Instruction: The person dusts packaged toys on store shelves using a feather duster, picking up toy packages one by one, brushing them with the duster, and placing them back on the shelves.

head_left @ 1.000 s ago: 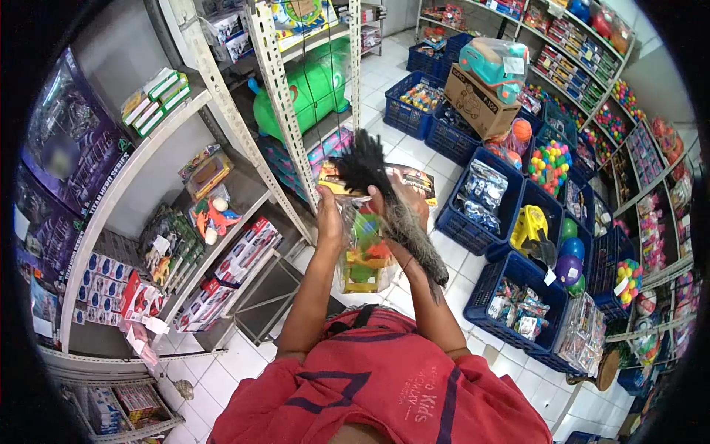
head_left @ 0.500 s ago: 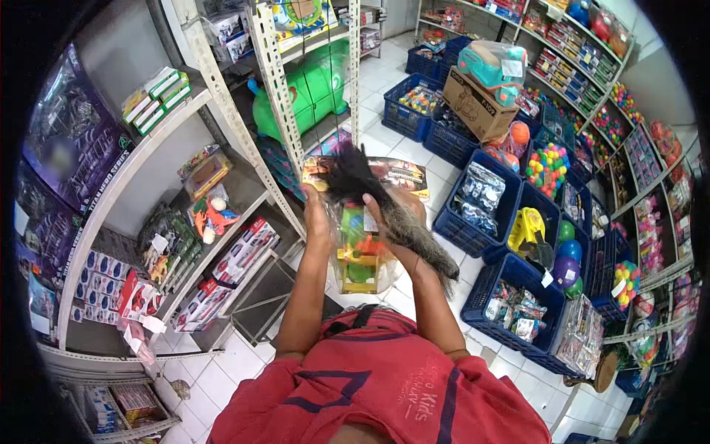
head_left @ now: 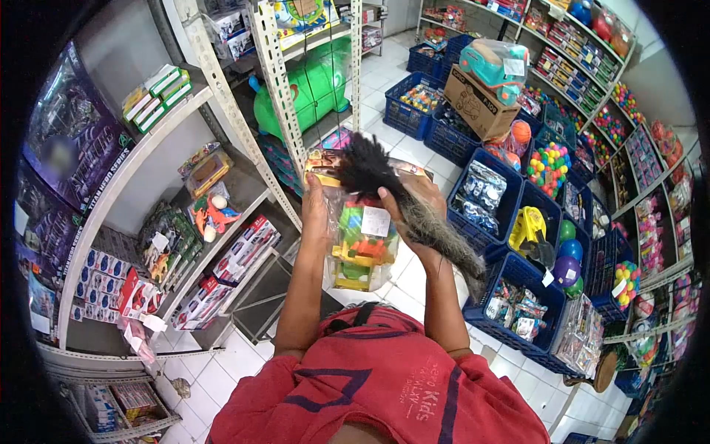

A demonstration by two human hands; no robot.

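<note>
A clear plastic bag (head_left: pixel 359 251) holds green, yellow and orange toy parts, with a white label on its front and a printed header card (head_left: pixel 325 164) at its top. My left hand (head_left: pixel 315 213) grips the bag's left edge. In my right hand (head_left: pixel 423 214) is a duster (head_left: pixel 433 229) with black and grey bristles, its black end lying over the header card. The same hand is at the bag's right edge; whether its fingers also pinch the bag is hard to see.
Metal shelves (head_left: pixel 140 181) with boxed and bagged toys stand at the left. A green inflatable toy (head_left: pixel 307 100) sits behind a post. Blue crates (head_left: pixel 484 196) of toys and balls line the right, one under a brown carton (head_left: pixel 479 103).
The duster has shifted right and its black end has swung over the header card. The bag has tilted, so its white label now shows. Both hands have moved slightly.
</note>
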